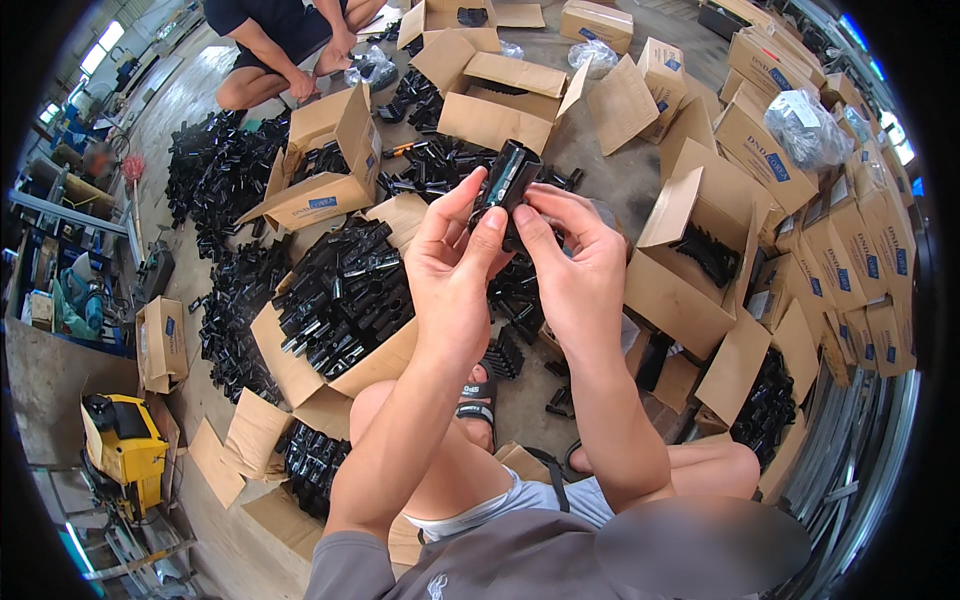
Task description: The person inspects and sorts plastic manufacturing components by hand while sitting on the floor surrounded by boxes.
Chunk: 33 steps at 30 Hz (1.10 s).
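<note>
Grey floor (190,82) below; curled hands (450,250) (583,262) grip a black tube (510,175); long axis points away, slightly rightward.

A crowded grey floor (190,78)
Loose black parts (225,165) lie heaped at left, with open cardboard boxes (495,122) among and beside them.

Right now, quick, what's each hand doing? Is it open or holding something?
Left hand: closed, holding a shiny black tube-like part.
Right hand: closed, holding the same part from the other side.
</note>
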Each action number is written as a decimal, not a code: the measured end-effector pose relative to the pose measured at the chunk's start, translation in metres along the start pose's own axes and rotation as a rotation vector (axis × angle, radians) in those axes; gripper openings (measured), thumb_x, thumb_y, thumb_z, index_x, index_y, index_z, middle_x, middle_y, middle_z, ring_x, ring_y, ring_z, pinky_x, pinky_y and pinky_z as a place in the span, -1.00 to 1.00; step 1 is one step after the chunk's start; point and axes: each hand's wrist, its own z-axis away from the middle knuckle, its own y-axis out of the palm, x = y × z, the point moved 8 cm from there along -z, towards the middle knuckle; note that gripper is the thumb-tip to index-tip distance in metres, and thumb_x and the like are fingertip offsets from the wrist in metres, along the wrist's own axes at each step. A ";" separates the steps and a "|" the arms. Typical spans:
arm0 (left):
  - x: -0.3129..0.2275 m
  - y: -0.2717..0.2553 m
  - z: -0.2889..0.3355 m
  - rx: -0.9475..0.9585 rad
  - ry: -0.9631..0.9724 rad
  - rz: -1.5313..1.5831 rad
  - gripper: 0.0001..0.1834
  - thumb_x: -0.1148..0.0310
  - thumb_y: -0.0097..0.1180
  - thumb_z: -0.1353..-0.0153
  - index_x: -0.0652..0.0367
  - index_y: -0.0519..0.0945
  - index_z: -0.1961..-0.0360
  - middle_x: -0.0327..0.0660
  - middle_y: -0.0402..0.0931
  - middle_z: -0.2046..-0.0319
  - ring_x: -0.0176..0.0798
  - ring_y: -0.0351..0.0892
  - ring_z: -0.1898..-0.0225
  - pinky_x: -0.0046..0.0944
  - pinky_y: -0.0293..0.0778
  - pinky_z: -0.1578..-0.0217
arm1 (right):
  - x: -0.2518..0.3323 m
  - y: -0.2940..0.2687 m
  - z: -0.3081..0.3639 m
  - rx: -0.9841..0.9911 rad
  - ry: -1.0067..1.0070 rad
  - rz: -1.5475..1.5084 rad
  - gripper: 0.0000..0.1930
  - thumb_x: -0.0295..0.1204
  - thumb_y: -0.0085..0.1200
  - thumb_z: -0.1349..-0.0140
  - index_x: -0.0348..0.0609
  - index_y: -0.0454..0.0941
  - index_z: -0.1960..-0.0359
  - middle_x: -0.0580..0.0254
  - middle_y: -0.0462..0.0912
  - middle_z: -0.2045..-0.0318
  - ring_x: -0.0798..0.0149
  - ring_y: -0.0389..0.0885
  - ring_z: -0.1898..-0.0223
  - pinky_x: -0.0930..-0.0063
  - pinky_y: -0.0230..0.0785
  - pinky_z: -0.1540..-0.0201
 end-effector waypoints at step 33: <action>0.030 0.010 0.003 0.074 -0.363 0.365 -0.57 0.30 0.09 -0.45 0.07 0.44 -0.30 -0.11 0.61 -0.05 -0.18 0.66 -0.06 -0.23 0.69 0.04 | -0.111 -0.062 0.041 -0.260 0.571 -0.778 -0.77 -0.55 -0.14 -0.50 -0.45 0.45 -0.06 0.00 0.58 0.01 0.13 0.65 -0.04 0.39 0.55 -0.21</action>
